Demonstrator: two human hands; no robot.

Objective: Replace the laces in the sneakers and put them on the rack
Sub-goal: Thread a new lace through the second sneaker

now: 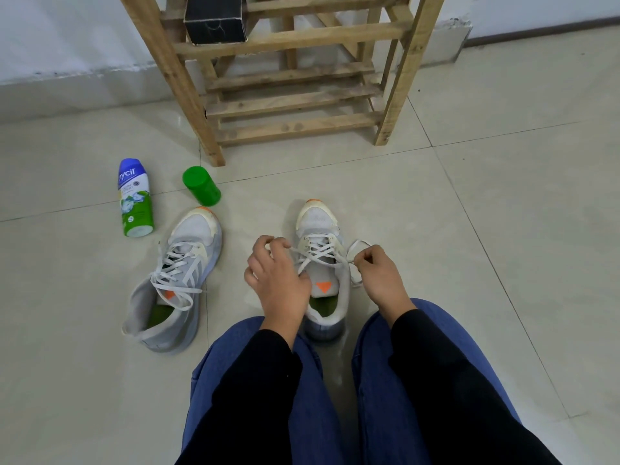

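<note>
Pale tiled floor [503,196], white wall [67,35] behind; one wooden rack [292,127] at 12 o'clock. Two sneakers: first sneaker [196,234] at 9 o'clock, toe toward 1; second sneaker [317,219] between the knees, toe toward 12. Left hand [276,280] curled on the lace [322,251], right hand [379,276] pinching its loop.

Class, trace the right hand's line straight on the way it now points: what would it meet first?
Probably the grey-and-white mesh sneaker being laced: the right hand, pinching its white lace, points forward and leftward at the laced front. How high the hand is above it is unclear.
</note>
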